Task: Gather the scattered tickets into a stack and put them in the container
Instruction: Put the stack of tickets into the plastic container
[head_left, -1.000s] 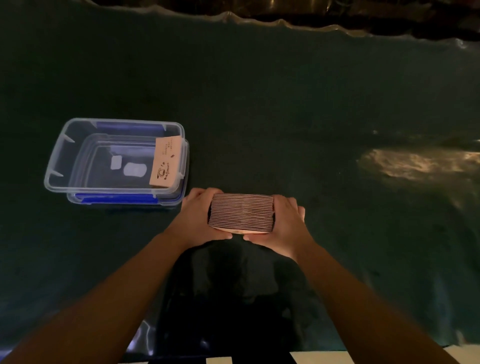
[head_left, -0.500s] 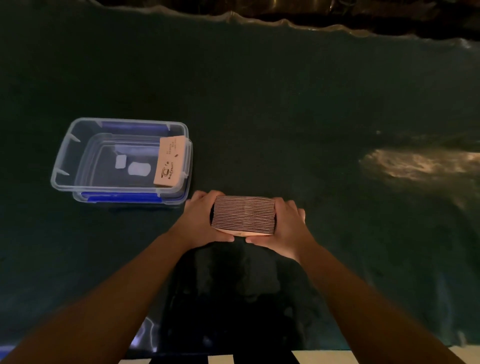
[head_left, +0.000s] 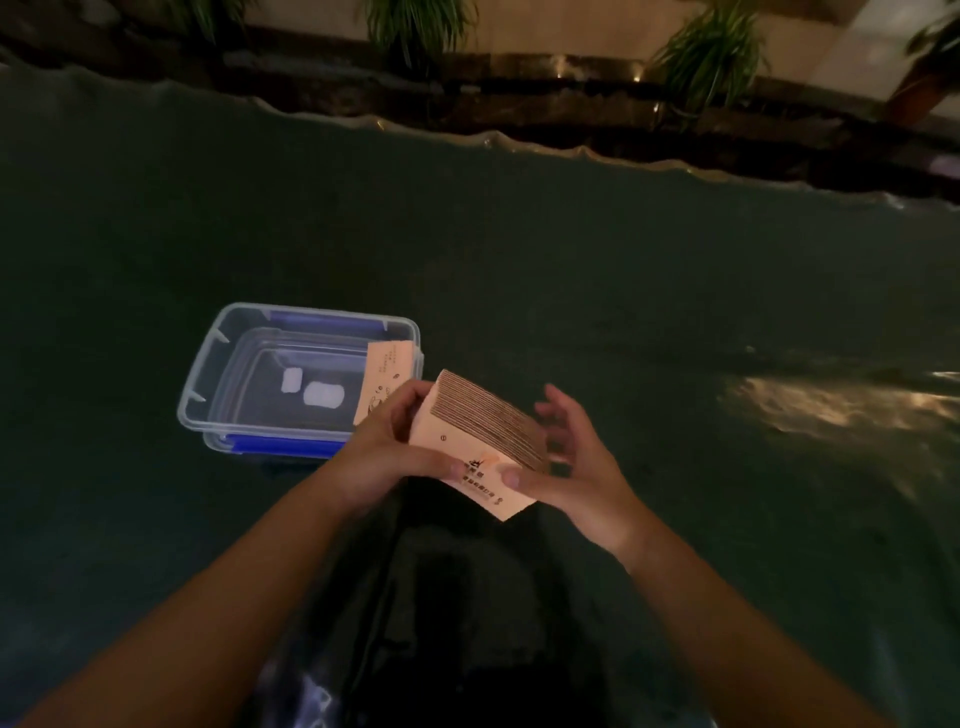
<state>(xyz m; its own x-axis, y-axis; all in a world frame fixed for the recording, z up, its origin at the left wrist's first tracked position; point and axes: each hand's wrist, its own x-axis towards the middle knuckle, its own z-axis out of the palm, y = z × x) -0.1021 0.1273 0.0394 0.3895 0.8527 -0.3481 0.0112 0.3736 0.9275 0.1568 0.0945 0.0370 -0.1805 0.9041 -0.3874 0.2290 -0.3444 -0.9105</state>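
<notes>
A thick stack of pale orange tickets (head_left: 470, 441) is held tilted above the dark green table, its printed face turned toward me. My left hand (head_left: 384, 452) grips its left side, thumb on the face. My right hand (head_left: 576, 467) holds the lower right corner with the thumb, its fingers spread behind the stack. The clear plastic container (head_left: 208, 384) with blue clips stands just left of the hands. One ticket (head_left: 384, 374) leans inside it against the right wall.
The dark green cloth (head_left: 571, 270) covers the whole table, with a bright light reflection (head_left: 831, 400) at the right. Beyond the far edge are a dark ledge and potted plants (head_left: 711, 57). Dark clothing (head_left: 467, 623) fills the space between my forearms.
The stack has been lifted off the table and tilted so its face shows. My right hand's fingers have opened behind it. The view has tilted up, showing the plants.
</notes>
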